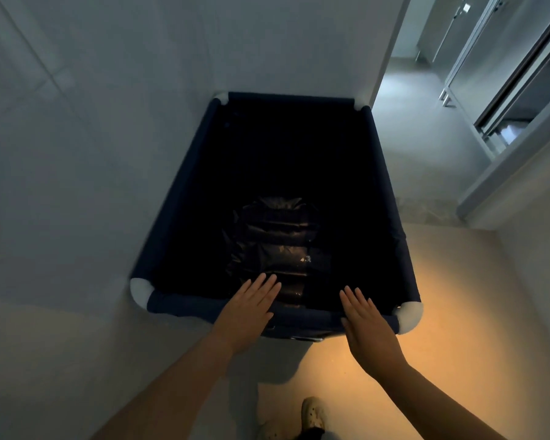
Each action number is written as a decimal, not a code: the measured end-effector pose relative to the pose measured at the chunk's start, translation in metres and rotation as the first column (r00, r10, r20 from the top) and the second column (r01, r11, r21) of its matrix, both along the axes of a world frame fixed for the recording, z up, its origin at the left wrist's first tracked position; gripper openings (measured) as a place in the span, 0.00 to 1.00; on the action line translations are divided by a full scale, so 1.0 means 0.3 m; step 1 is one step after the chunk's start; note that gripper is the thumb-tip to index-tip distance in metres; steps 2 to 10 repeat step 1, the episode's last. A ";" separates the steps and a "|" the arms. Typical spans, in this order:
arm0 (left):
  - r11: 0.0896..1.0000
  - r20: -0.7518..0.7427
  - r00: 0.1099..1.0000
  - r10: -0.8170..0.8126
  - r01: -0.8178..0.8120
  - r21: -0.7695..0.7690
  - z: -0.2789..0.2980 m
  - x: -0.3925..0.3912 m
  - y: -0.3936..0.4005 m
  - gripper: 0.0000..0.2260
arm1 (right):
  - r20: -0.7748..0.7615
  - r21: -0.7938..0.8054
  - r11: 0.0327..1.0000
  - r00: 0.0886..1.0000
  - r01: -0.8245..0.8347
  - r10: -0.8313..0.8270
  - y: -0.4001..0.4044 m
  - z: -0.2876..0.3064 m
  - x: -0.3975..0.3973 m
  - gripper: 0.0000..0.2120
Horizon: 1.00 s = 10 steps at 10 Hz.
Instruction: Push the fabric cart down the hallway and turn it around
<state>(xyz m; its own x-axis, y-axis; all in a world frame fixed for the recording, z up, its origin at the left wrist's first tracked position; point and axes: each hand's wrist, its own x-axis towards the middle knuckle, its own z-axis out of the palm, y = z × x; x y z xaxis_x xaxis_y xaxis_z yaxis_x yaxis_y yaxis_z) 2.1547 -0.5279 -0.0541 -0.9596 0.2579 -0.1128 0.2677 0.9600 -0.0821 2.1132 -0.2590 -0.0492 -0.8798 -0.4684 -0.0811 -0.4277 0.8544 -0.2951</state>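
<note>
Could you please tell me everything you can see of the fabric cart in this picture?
The fabric cart is a deep rectangular bin of dark navy cloth, its rim sleeved over a frame with white corner joints. It stands upright, its far end against the white wall. A crumpled black plastic bag lies inside. The left hand and right hand rest flat, fingers extended, on the near rim.

1. A pale wall (pixel 77 138) is seen at left, crossed by faint seam lines.
2. A light speckled floor (pixel 442 360) is lit warm orange at lower right.
3. A doorway (pixel 426 122) is seen at upper right, with grey flooring beyond it.
4. A pale frame or ledge (pixel 505 160) is set diagonally at the right edge; panels with dark strips are seen above it.
5. A white perforated shoe (pixel 313 411) is seen at the bottom edge.
</note>
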 end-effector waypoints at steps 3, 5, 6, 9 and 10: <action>1.000 -0.054 0.998 0.011 -0.012 -0.009 0.099 -0.056 0.023 0.27 | -0.052 -0.057 0.995 0.996 -0.080 0.077 -0.007 0.085 -0.048 0.24; 1.000 -0.054 0.998 0.011 -0.012 -0.009 0.099 -0.056 0.023 0.27 | -0.052 -0.057 0.995 0.996 -0.080 0.077 -0.007 0.085 -0.048 0.24; 1.000 -0.054 0.998 0.011 -0.012 -0.009 0.099 -0.056 0.023 0.27 | -0.052 -0.057 0.995 0.996 -0.080 0.077 -0.007 0.085 -0.048 0.24; 1.000 -0.054 0.998 0.011 -0.012 -0.009 0.099 -0.056 0.023 0.27 | -0.052 -0.057 0.995 0.996 -0.080 0.077 -0.007 0.085 -0.048 0.24; 1.000 -0.054 0.998 0.011 -0.012 -0.009 0.099 -0.056 0.023 0.27 | -0.052 -0.057 0.995 0.996 -0.080 0.077 -0.007 0.085 -0.048 0.24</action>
